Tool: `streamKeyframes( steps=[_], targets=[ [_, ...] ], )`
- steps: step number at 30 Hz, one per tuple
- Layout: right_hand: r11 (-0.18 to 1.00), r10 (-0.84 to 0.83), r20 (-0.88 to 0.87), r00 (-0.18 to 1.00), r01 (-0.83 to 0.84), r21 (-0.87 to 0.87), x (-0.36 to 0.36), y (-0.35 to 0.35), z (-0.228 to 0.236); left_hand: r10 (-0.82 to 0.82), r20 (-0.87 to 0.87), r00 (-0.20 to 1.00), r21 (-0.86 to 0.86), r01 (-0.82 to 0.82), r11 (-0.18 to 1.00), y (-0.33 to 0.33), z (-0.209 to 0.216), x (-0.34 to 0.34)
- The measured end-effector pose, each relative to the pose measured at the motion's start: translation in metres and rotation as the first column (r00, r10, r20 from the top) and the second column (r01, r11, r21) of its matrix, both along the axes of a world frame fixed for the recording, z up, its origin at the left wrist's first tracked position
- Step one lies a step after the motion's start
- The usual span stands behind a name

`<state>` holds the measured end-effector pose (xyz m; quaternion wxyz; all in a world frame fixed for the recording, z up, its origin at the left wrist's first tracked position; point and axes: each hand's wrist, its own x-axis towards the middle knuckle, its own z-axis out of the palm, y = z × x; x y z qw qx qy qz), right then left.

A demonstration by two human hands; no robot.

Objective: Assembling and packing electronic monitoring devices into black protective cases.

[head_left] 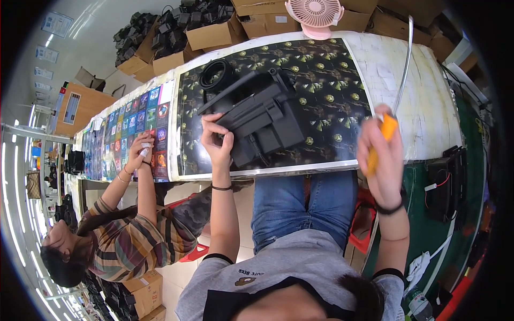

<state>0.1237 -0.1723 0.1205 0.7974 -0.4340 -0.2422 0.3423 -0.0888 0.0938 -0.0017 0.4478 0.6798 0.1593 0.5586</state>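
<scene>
While the left hand (217, 140) pinched the near corner of a black moulded plastic housing (259, 119), that housing lay tilted on a dark patterned mat (332, 101), close to the table's front edge (300, 169). Beyond it sat a black rubber ring (216, 74). The right hand (381, 155) was closed around an orange-handled tool with a clear hose (389, 128), raised over the mat's bare right side. To the left, a co-worker's hands (140, 152) worked well apart.
</scene>
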Motion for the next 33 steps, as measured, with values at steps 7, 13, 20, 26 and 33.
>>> streamKeyframes(
  steps=[7,13,20,26,33],
  targets=[
    [0.975,0.042,0.105,0.994,-0.018,-0.221,0.035,0.042,-0.076,-0.115,-0.039,0.993,0.186,0.12,0.975,-0.023,0.014,0.008],
    [0.991,-0.015,0.243,0.97,0.048,-0.128,0.028,0.044,-0.096,-0.161,-0.205,0.965,0.242,0.21,0.947,-0.036,0.037,0.014],
    [0.991,-0.095,0.304,0.948,0.118,-0.059,0.019,0.045,-0.097,0.238,-0.606,0.759,0.573,0.21,0.792,-0.055,0.072,0.019],
    [0.977,-0.212,0.253,0.944,0.209,0.04,0.016,0.042,-0.113,0.215,-0.635,0.742,0.587,0.282,0.759,-0.065,0.075,0.033],
    [0.961,-0.25,0.207,0.946,0.269,-0.069,0.009,0.044,-0.102,0.385,-0.578,0.72,0.66,0.135,0.739,-0.1,0.067,0.027]
  ],
)
